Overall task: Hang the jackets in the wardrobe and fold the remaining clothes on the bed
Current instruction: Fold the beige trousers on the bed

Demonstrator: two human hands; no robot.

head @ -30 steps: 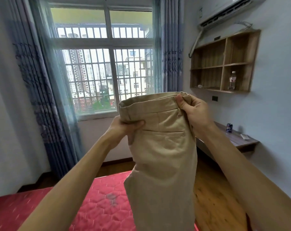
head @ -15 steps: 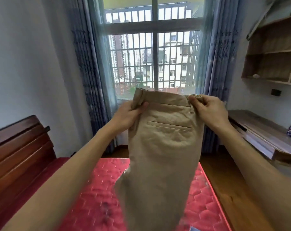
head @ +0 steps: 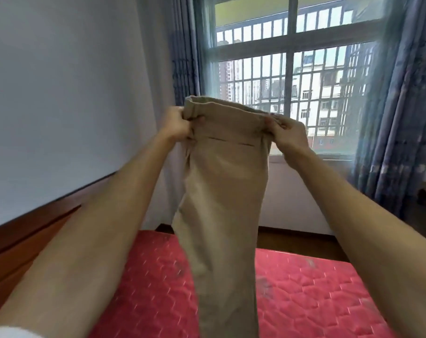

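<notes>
Trousers [head: 221,191] waistband pinched by left hand [head: 175,125], right hand [head: 288,134].

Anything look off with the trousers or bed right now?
Trousers hang straight, held at the waistband by left hand and right hand. Only oddity: greyish smudges on the red mattress beside them.

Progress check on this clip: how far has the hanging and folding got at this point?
Done: no finished item, hung or folded, shows in this view. In hand: the left hand and right hand pinch the waistband of the beige trousers, held up with the legs hanging over the red mattress. Left: laying them down and folding.
</notes>
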